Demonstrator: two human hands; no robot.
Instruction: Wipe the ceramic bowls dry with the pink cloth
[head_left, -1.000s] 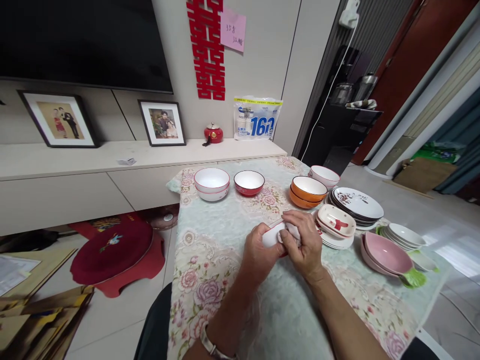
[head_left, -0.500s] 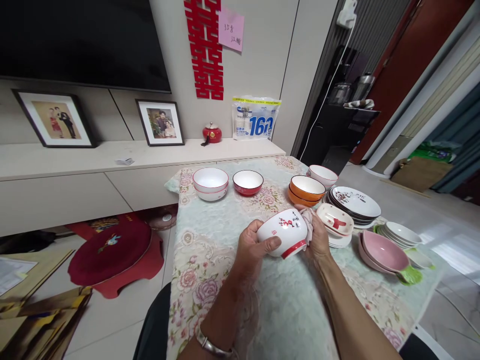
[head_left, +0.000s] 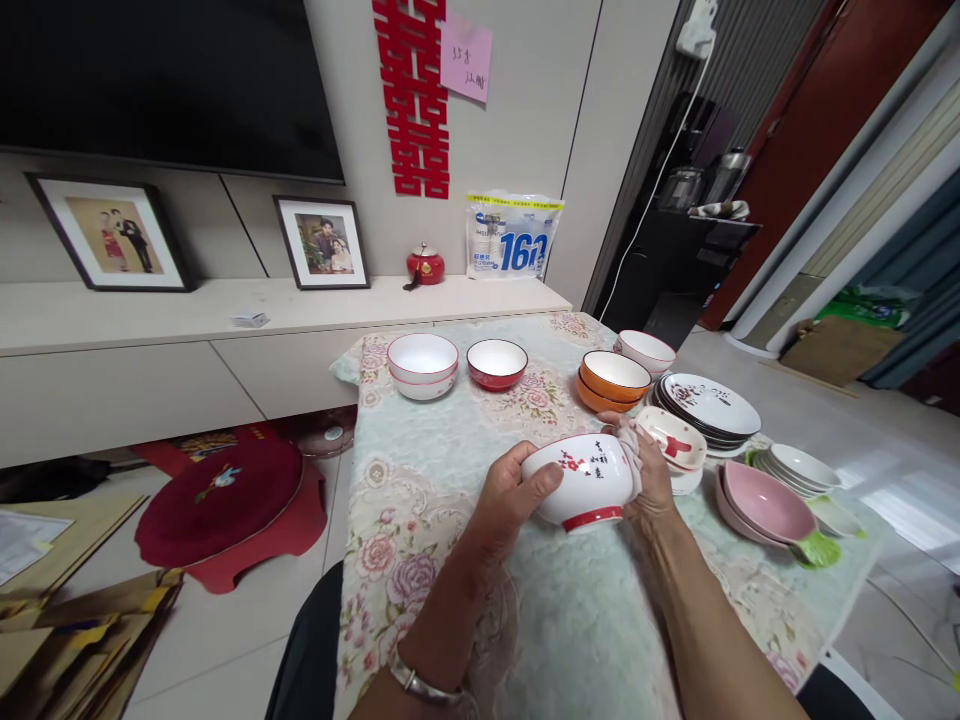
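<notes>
While the left hand [head_left: 509, 490] grips the left side of the white bowl [head_left: 574, 487], the right hand [head_left: 655, 482] holds a pale cloth [head_left: 633, 452] against its right side. The bowl is between both hands, above the bench [head_left: 585, 630], tipped with its red foot [head_left: 592, 519] low and toward the person. Past the left hand sits a red bowl [head_left: 497, 380].

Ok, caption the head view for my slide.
Over a floral tablecloth, left hand grips a white bowl; right hand holds a cloth against it.
</notes>
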